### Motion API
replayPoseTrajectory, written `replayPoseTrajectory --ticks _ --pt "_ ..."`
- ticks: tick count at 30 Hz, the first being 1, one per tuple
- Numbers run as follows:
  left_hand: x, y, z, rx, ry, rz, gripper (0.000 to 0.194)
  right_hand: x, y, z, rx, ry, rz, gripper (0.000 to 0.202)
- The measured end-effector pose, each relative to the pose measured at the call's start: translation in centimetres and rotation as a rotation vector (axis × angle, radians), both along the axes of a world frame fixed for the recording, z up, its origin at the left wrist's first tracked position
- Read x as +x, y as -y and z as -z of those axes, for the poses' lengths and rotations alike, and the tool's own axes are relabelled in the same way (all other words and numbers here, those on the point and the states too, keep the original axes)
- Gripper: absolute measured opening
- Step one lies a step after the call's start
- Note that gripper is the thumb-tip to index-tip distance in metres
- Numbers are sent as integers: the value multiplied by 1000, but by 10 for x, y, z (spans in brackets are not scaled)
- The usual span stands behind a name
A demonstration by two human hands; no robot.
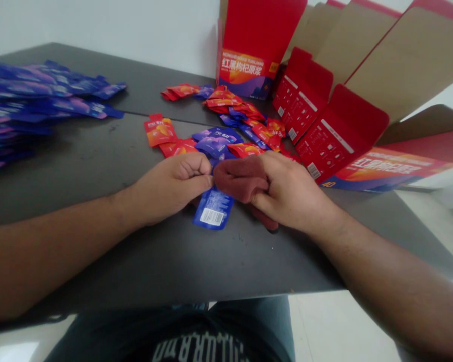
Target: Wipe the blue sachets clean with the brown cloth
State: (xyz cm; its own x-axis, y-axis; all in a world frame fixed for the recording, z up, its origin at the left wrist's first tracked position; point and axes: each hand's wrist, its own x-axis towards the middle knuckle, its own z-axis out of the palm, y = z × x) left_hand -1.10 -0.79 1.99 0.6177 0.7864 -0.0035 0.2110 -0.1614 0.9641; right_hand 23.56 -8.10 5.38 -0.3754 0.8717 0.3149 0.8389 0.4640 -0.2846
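My left hand (183, 178) is closed in a pinch at the edge of a blue sachet (213, 213), whose barcode side faces up. Folded brown cloth (239, 177) is gripped in my right hand (287, 188) and presses over the sachet's upper part. One end of the cloth hangs below my right fingers. Just beyond both hands lies a loose heap of red sachets (160, 131) and blue-purple sachets (217, 140). The cloth hides part of the sachet and some of my right fingertips.
A large stack of blue sachets (33, 100) covers the left of the dark table (143, 266). Red printed cartons with raised flaps stand at the right: an upright carton (245, 65) at the back and an open carton (385, 166) nearer. A white wall (136, 30) rises behind.
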Motion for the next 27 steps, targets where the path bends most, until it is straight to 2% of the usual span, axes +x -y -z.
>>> replayPoseTrajectory --ticks 3,5,9,11,14,16,20,22,27 --pt "-1 -1 3 17 16 -20 19 -4 5 1 -92 66 -201 16" --pt "-1 -2 5 8 45 -17 18 -3 4 1 -84 76 -178 14" --pt "-1 -5 10 -7 63 -40 16 2 -1 3 52 30 6 14" --pt "-1 -6 12 28 39 -52 16 0 0 4 42 44 -34 14" --pt "-2 -8 13 76 45 -34 19 -7 6 5 -71 109 -207 16" --pt "-2 -8 13 71 69 -22 20 -8 9 3 -104 132 -244 18" --pt "-1 -6 15 -9 108 -36 16 -3 5 2 21 91 -32 16" --pt "-2 -6 16 -11 123 -45 16 -3 3 3 45 76 -2 15" --pt "-3 -9 16 58 78 -46 20 -10 9 4 -119 128 -261 17"
